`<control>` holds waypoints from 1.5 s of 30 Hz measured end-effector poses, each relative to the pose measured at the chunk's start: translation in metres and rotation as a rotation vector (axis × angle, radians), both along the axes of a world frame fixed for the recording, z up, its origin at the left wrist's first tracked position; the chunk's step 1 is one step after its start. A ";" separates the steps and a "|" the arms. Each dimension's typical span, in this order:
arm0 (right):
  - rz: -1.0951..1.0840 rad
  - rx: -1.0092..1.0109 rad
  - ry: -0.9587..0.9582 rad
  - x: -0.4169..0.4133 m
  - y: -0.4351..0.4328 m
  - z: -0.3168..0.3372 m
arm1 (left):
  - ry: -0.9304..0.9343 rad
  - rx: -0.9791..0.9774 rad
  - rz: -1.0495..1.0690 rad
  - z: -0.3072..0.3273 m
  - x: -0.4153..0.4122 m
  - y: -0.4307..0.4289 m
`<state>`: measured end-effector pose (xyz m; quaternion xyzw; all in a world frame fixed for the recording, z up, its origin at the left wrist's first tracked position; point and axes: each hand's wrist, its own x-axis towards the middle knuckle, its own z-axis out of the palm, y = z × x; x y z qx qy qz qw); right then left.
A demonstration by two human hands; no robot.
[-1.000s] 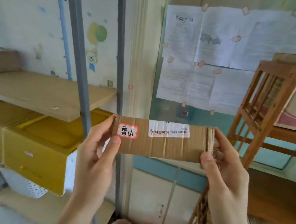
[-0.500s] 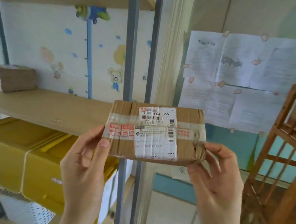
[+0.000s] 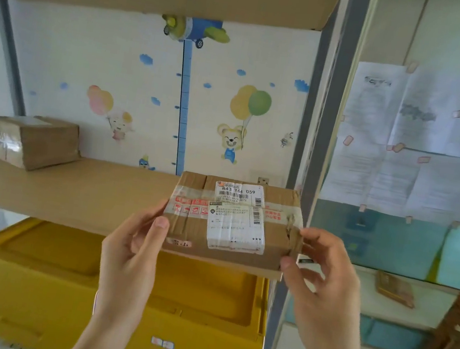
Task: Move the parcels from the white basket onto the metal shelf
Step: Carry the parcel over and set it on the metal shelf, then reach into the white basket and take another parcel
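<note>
Two brown cardboard parcels are showing in the head view. The first, a flat taped cardboard parcel [image 3: 234, 219], is being held by two bare hands at the front right end of the tan shelf board [image 3: 71, 189] of the grey metal shelf [image 3: 327, 105]; whether its underside is touching the board cannot be told. The left hand [image 3: 133, 252] is gripping its left edge, thumb on top and fingers [image 3: 159, 228] curled beneath; the right hand [image 3: 318, 274] is pinching the torn right edge between thumb and fingers. Two white shipping labels are lying on the parcel's top face: the upper one is reading "843 Y64 059" above a barcode, while the lower one's print is too small to read. One strip of clear tape with red symbols is crossing the lid, and one small red-bordered sticker is sitting near the front edge, its characters blurred. The second, a smaller taped cardboard box [image 3: 32, 141], is resting at the far left of the same board. One yellow plastic crate [image 3: 37, 280] is standing on the level below.
</note>
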<state>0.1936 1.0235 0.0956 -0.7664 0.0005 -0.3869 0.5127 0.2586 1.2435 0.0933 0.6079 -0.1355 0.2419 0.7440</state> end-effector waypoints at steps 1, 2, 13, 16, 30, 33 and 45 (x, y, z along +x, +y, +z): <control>-0.062 -0.087 0.048 0.013 0.000 0.002 | 0.033 0.055 0.002 0.000 0.019 0.001; -0.105 -0.166 0.102 0.025 0.000 0.003 | 0.069 0.099 -0.008 -0.001 0.038 0.002; -0.433 -0.625 0.434 0.094 -0.007 0.005 | 0.243 0.337 -0.076 -0.012 0.139 -0.045; -0.528 -0.711 0.494 0.095 -0.009 0.010 | 0.287 0.379 -0.087 -0.017 0.146 -0.051; -0.251 -0.581 0.067 0.044 -0.021 0.000 | -0.291 0.474 -0.101 -0.010 0.072 -0.028; -0.070 -0.492 0.055 0.016 -0.021 0.012 | -0.385 0.504 -0.231 0.007 0.041 -0.041; -0.332 -0.545 0.053 -0.151 -0.191 0.031 | -0.626 0.479 -0.662 0.037 -0.073 -0.262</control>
